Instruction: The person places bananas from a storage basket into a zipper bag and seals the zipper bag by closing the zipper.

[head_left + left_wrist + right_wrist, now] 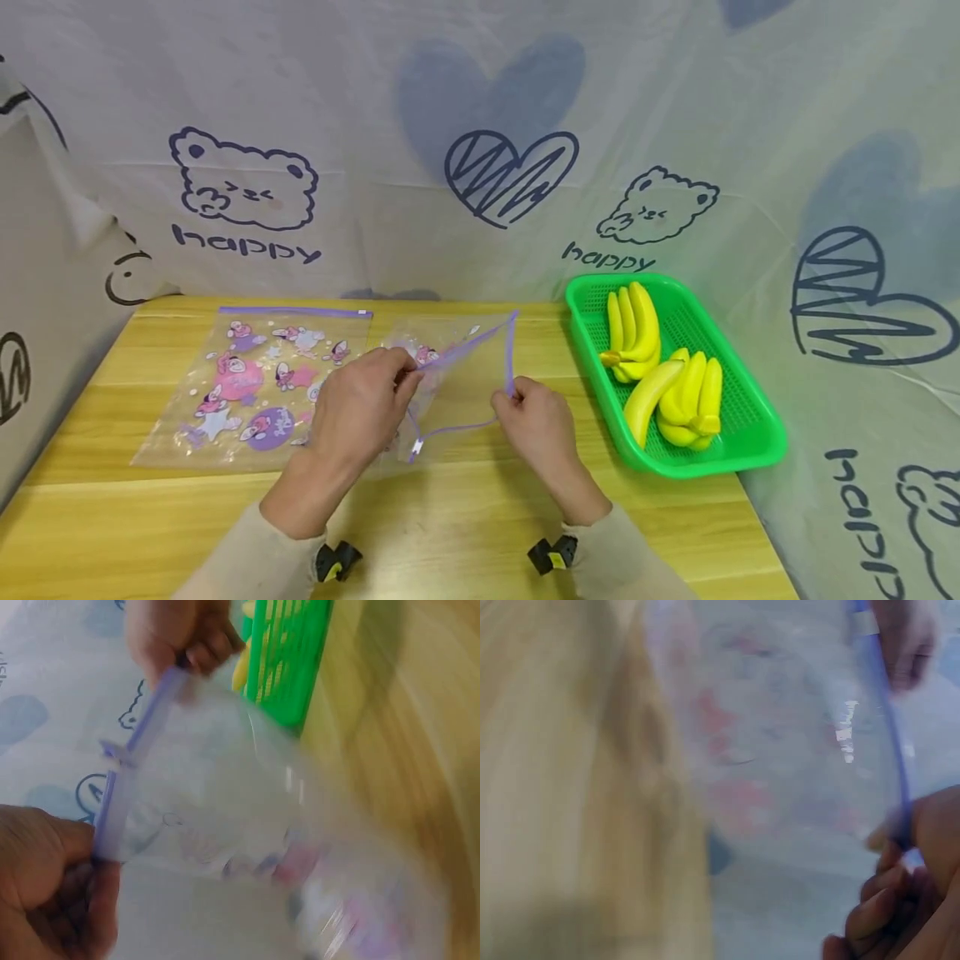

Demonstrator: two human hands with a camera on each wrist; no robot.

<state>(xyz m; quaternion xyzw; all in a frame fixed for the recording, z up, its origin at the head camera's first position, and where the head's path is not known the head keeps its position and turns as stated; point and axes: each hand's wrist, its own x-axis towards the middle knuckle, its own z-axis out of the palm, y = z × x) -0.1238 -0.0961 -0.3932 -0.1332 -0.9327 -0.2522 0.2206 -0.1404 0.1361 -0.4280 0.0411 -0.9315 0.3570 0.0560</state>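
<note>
Between both hands is a clear plastic zipper bag (467, 390) with purple zipper edges, its mouth spread apart in the head view. My left hand (365, 403) pinches the zipper edge on the left with thumb and fingers. On the opposite side, my right hand (537, 418) grips the other part of the purple edge. A pale slider (417, 447) sits at the near corner of the mouth. In the left wrist view the bag's printed body (300, 862) hangs below the edge, blurred; pink prints (739, 802) show through in the right wrist view.
Another printed zipper bag (251, 379) lies flat on the wooden table (97, 508) at the left. A green basket (761, 450) stands at the right with yellow banana bunches (640, 329) and a single banana (651, 398) in it. A printed cloth (405, 225) hangs behind.
</note>
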